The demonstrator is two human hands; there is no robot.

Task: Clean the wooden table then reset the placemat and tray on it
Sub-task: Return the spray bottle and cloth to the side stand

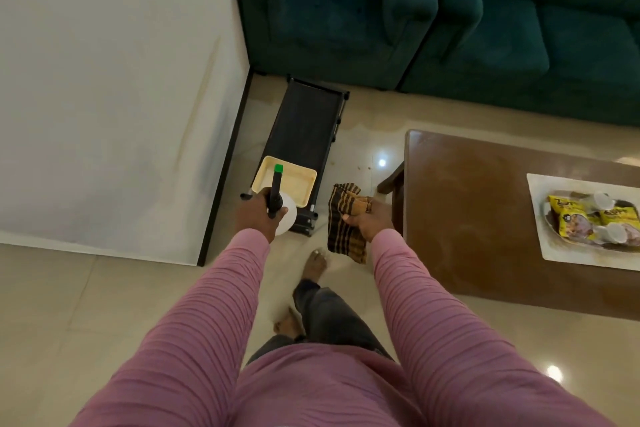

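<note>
looking down along two pink ribbed sleeves [221, 305] over a pale tiled floor [69, 322].

at centre left of the frame, grips a white spray bottle [288, 215] with the left hand [254, 215]: fingers curled tight round the black neck, green nozzle pointing up the frame, thumb hidden behind the bottle.

just right of that, holds a brown and black striped cloth [346, 229] in the right hand [369, 218]: fingers bunched round the upper folds, thumb pressed on the front, the rest of the cloth hanging loose below the hand.

at centre right, the brown table [467, 218], its near corner close beside the right hand but not touched by either hand. on its right part, near the frame's right edge, a white placemat [561, 250] lying flat. on the placemat, a tray [550, 224] with yellow packets [568, 215] and small white cups [614, 232]; tray edge hard to make out.

beyond the hands, a black stand [304, 128] on the floor with a cream tub [294, 184] on its near end, partly hidden by the bottle. across the top right, a dark green sofa [346, 10]. filling the upper left, a white wall [104, 80]. below the cloth, a bare foot [315, 265].
</note>
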